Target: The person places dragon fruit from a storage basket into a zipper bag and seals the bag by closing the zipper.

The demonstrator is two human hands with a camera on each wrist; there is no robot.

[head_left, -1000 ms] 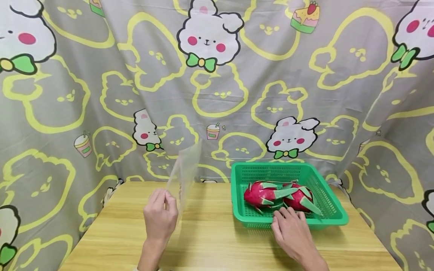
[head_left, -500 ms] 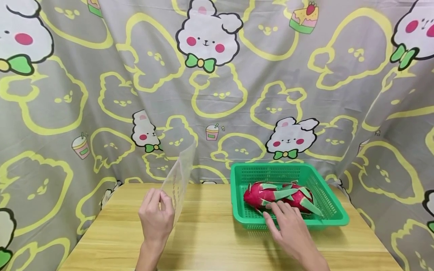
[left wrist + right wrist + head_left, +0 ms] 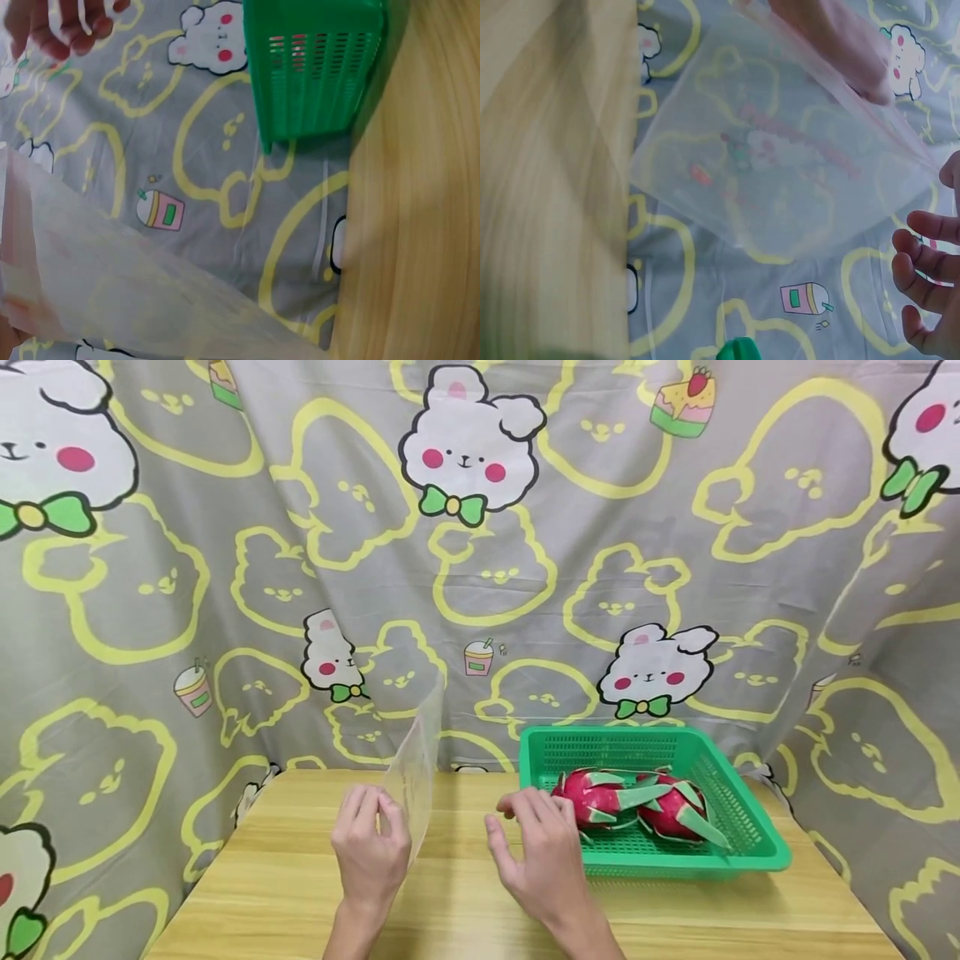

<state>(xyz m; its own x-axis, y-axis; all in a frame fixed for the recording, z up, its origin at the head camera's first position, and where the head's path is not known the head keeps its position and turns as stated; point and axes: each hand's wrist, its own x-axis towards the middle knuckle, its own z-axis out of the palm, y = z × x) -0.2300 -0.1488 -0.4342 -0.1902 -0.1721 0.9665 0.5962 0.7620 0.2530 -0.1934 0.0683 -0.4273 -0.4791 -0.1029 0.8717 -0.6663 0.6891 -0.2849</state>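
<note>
Both dragon fruits (image 3: 633, 802) lie side by side in the green basket (image 3: 750, 839) at the lower right of the head view, red skins and green scales touching, so nothing has gone into the bag so far as I can see. The clear plastic bag (image 3: 416, 760) stands up from the wooden table (image 3: 285, 893) just left of centre, empty as far as I can make out. The left hand (image 3: 371, 847) pinches its lower edge between thumb and fingers; in the right wrist view those fingertips (image 3: 855, 56) show at the top, clamped on the bag's rim. The right hand (image 3: 536, 852) hangs in the middle of the frame, between bag and basket, fingers spread and loosely bent, holding nothing; it is near the bag but not touching it. My reading is that the work is at its very start: the bag's mouth looks flat and unopened, and both fruits are left to deal with.

As for writing, there is faint reddish printing on the bag (image 3: 780, 146), too blurred to read. The grey curtain (image 3: 600, 527) behind carries only cartoon bunnies, cups and cake, no words I can make out.
</note>
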